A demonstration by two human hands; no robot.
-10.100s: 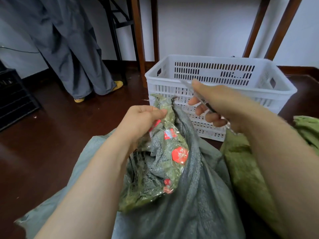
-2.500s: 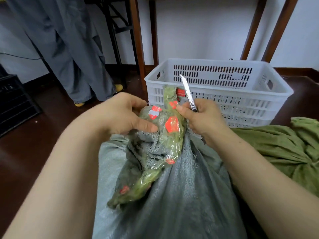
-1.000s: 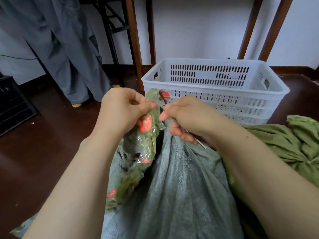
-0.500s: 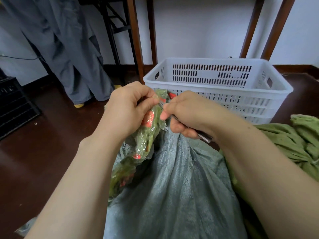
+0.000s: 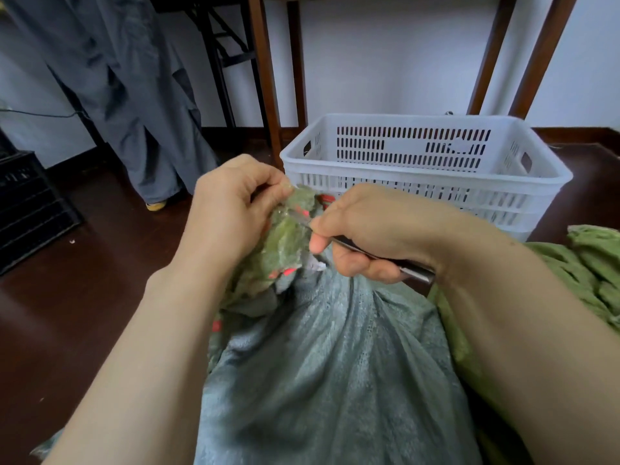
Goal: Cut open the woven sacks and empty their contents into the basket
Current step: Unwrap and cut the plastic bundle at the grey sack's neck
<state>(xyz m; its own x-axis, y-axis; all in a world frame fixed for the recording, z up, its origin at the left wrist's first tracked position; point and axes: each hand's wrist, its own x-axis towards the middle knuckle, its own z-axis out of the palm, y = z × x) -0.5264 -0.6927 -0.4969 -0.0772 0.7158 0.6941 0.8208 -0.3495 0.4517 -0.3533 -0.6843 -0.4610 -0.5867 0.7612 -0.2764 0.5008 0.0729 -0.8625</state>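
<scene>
Grey woven sack (image 5: 318, 364) is stood up in the lower centre of the frame, with its neck gathered upward so the bound end is presented to the blade. The neck is wrapped in a green wad (image 5: 285, 243) under clear tape with red print.

The wad's upper end is pinched by the left hand (image 5: 231, 209), thumb and curled fingers closed on it. This is probably done to keep the binding taut and lifted off the sack body for cutting.

The right hand (image 5: 372, 229) is wrapped round a thin metal knife (image 5: 416, 274). Fingers are curled under the handle, the thumb is pressed on top, and the handle end is left poking out on the wrist side. The blade is laid against the wad just beside the left fingers. Depth of cut cannot be told, as it is hidden by tape and glare. The edge is judged to be aimed toward the left hand, so a slip onto those fingers is flagged.

White plastic basket (image 5: 426, 120) is set right behind the hands, centre right, open side up, near enough for the sack to be tipped forward once opened. Its bottom is hidden by the near wall.

A second green sack (image 5: 583, 263) is parked at the right edge, untouched. A black crate (image 5: 27, 209) is seen at the left edge on the dark floor (image 5: 84, 297).

Step judged: binding being cut, emptying not started.
</scene>
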